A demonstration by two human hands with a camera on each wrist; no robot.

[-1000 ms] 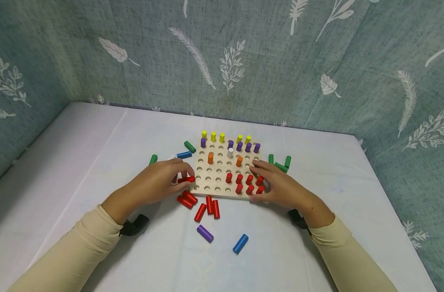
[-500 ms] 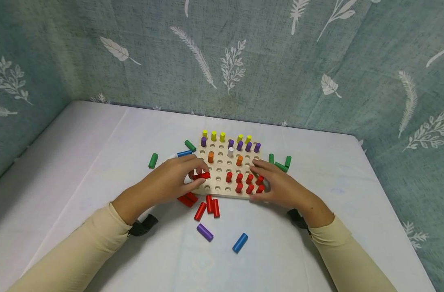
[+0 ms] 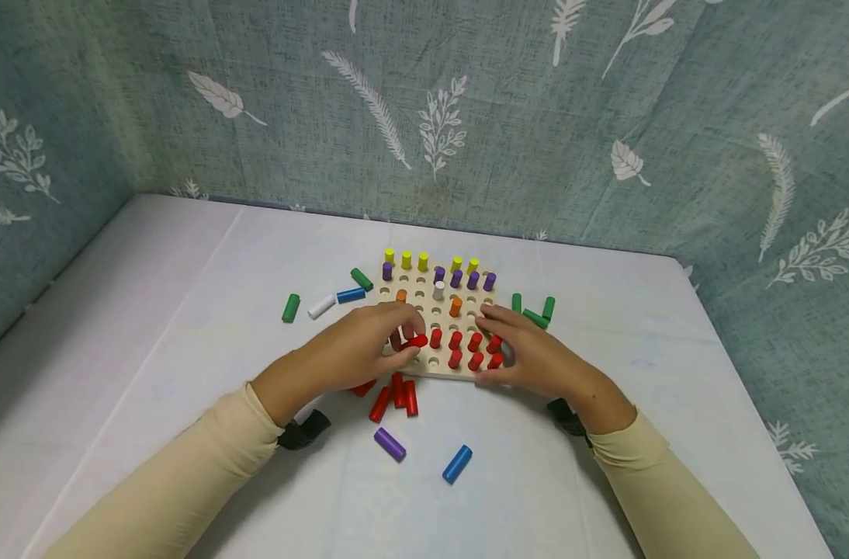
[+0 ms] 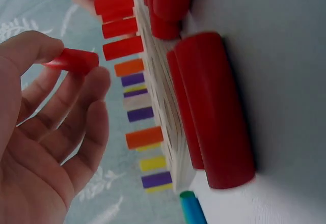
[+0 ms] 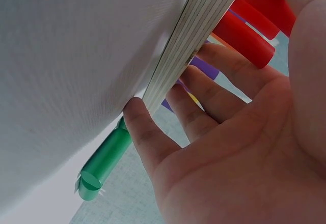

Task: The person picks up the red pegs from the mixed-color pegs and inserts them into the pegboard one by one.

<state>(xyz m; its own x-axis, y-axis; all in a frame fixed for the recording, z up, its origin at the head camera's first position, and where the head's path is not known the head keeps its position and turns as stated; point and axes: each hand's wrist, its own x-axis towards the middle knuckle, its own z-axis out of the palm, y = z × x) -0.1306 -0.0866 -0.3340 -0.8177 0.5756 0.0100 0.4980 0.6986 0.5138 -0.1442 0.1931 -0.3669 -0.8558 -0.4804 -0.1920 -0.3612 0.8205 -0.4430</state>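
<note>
My left hand (image 3: 365, 341) pinches a red peg (image 3: 416, 341) between thumb and fingertips, over the front left part of the wooden pegboard (image 3: 434, 371). In the left wrist view the held peg (image 4: 79, 61) lies lengthwise, apart from the board's upright pegs. My right hand (image 3: 539, 353) rests against the pegboard's right side, thumb near the front corner. Seen from the right wrist, extended fingers (image 5: 145, 127) touch the board's edge. Red pegs (image 3: 455, 340) stand in two front rows beside that hand. Purple pegs (image 3: 455, 279), yellow pegs (image 3: 407, 260), orange pegs (image 3: 455, 307) and a white peg (image 3: 438, 291) stand farther back.
Several loose red pegs (image 3: 398, 390) lie before the board, with a purple peg (image 3: 390, 445) and a blue peg (image 3: 457, 464) nearer. To the left lie a white peg (image 3: 321, 307), another blue peg (image 3: 351, 296) and green pegs (image 3: 291, 308). More green pegs (image 3: 535, 318) lie right.
My left hand has carried the red peg rightward, from the board's left edge to beside the standing red pegs. The right hand stays at the board's right side.
</note>
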